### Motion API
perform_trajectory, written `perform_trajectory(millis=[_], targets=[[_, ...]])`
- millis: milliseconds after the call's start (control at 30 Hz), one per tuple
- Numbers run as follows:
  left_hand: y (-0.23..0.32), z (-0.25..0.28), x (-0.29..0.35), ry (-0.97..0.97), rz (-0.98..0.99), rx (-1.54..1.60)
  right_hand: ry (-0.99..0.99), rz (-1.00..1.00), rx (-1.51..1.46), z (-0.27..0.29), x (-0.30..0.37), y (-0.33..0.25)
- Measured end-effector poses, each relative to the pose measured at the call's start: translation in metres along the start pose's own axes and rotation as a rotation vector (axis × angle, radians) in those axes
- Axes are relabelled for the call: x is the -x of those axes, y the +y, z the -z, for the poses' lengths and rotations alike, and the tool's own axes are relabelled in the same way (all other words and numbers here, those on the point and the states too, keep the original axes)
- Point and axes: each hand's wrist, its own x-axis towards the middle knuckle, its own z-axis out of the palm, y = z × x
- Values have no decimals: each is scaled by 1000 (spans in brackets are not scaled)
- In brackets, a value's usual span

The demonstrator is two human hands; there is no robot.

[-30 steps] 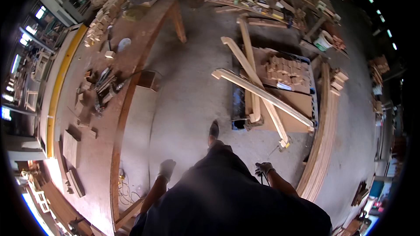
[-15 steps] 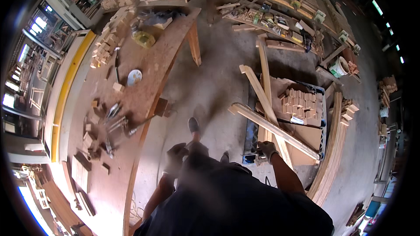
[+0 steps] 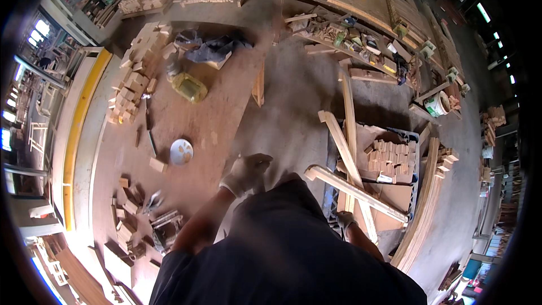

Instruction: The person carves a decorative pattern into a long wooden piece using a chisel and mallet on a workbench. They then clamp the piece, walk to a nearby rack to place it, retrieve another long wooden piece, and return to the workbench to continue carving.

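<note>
My left hand (image 3: 245, 175), in a pale work glove, is over the right edge of the wooden workbench (image 3: 220, 130). Motion softens its outline; its fingers reach out to the right and nothing shows in them. Low beside the pallet, my gloved right hand (image 3: 344, 220) is closed, and whatever it may grip is too small and dark to name. Long wooden strips (image 3: 358, 195) lie crossed over the pallet just beside that hand. On the bench are a white round dish (image 3: 181, 151), a yellowish plastic jug (image 3: 189, 87) and a hammer-like tool (image 3: 149, 130).
Wood blocks (image 3: 132, 87) are heaped on the bench's far left, with a dark cloth (image 3: 217, 48) nearby. Stacked wood pieces (image 3: 390, 158) sit on the pallet; long boards (image 3: 420, 209) lie to its right. A cluttered low bench (image 3: 361, 42) and white bucket (image 3: 437, 103) stand farther back.
My view has shifted toward the bench, and my body has moved forward. The left hand has risen to the bench edge; the right hand has dropped lower beside the pallet.
</note>
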Motion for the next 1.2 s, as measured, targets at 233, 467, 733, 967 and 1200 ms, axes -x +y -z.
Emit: perform_trajectory(millis=[233,467,733,967,1200], targets=[[11,0,-90,-63,-57,-21,18,-79,-51,-1,-36,-72],[23,12,-213,-17,11,-40,-38,48,-44,23,-123,-180],[85,15,-341,42,85,84,45,194,-200,82,-136,-414],[157,37,-428,54,-110,-116,39,240,-284,104,-195,-496],[71,61,-565,-15,40,17,55,25,-399,79,-235,-492]])
